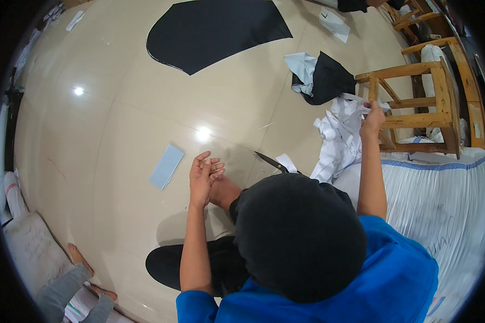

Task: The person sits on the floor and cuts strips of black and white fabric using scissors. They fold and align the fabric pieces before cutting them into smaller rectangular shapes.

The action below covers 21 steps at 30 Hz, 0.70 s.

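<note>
My right hand grips a white fabric strip at the top of a tangled pile of white strips. My left hand is raised over a bare foot, fingers apart and slightly curled, with nothing visible held. Dark scissors lie on the floor to its right, beside a small white piece. A pale blue rectangle lies to its left. Black fabric with pale blue cloth rests above the strips. A black cap and blue shirt partly block the view between my forearms.
A large black cut piece lies on the tiled floor ahead. Wooden stools and a large white sack stand at right. Another person's bare feet and jeans are at lower left, beside more sacks. Someone's dark clothing shows at top right.
</note>
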Available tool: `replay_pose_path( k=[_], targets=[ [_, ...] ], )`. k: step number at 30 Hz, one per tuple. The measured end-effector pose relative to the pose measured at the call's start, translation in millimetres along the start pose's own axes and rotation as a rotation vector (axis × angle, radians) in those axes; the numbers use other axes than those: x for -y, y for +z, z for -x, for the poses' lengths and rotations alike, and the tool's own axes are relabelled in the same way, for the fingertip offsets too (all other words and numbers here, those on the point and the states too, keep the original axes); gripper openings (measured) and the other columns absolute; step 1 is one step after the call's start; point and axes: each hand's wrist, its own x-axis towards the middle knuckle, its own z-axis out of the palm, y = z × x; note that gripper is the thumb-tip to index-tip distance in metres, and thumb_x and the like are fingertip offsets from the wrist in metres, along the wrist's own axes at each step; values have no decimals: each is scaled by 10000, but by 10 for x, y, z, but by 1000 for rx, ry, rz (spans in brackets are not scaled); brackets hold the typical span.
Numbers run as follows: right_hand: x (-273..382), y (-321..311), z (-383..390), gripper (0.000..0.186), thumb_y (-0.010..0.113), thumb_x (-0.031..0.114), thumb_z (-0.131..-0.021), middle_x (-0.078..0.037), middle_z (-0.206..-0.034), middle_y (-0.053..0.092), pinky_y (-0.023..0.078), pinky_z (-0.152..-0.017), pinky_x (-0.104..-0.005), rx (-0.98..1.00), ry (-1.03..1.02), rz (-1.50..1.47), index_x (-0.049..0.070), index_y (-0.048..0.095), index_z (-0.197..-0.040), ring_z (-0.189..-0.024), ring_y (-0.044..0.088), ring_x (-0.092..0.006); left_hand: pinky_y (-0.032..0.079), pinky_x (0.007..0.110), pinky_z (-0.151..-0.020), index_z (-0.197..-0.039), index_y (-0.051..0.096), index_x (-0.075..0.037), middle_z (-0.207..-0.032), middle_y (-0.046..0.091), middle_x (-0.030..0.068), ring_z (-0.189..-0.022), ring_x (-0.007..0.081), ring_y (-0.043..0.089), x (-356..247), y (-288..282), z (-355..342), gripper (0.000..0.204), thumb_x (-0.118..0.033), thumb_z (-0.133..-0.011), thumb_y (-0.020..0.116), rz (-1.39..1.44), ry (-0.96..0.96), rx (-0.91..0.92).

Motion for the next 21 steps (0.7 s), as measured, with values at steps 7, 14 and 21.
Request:
replay_pose_path(
  k=[7, 14, 21],
  targets=[
    [1258, 198, 390, 149, 619, 186, -947, 25, -641, 436, 299, -445, -224, 337, -92, -393, 45, 575, -932, -480, 355, -61, 577, 303, -841, -1356, 431, 0, -1157, 596, 151, -986, 190, 649, 3, 3, 18, 337, -148, -1058, 486, 28, 3, -12],
    [2222, 458, 1082, 254, 649, 233, -929, 22, -640, 403, 251, -437, -204, 989, -34, -661, 13, 547, -1003, -471, 313, -42, 550, 295, -849, -1366, 463, -39, -1225, 578, 117, -1025, 182, 639, 15, -1, 43, 361, -125, -1023, 536, -207, 19, 25],
    [2731, 474, 1325, 488, 773, 276, -847, 17, -660, 472, 310, -406, -159, 1504, -117, -759, 15, 430, -1077, -458, 409, -21, 266, 498, -1187, -1483, 398, -100, -1552, 346, 193, -1447, 407, 313, -706, 795, 135, 763, -208, -834, 783, -857, 695, 52]
  ],
)
